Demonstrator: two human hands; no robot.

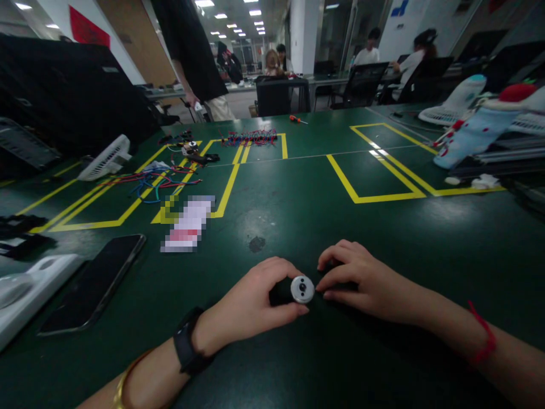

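Between the thumb and fingers of my left hand [255,292] is a small dark cylinder [302,289]. Its round silver end, with several dark holes, faces me; the rest of it is hidden in the hand and in shadow. Just to the right, my right hand [360,278] is at the green table [272,227], palm down. Its fingers are bent and spread apart, with nothing visible in them. The fingertips come close to the silver end, though I cannot tell whether they touch it.
At the left lie a phone [96,284] and a white power strip [38,284]. A blurred-out card [188,224], loose wires [157,179] and a white fan [106,159] are farther back. An orange screwdriver [296,119] lies near the far edge. A light-blue bag-like item [474,133] is at right. People are beyond.
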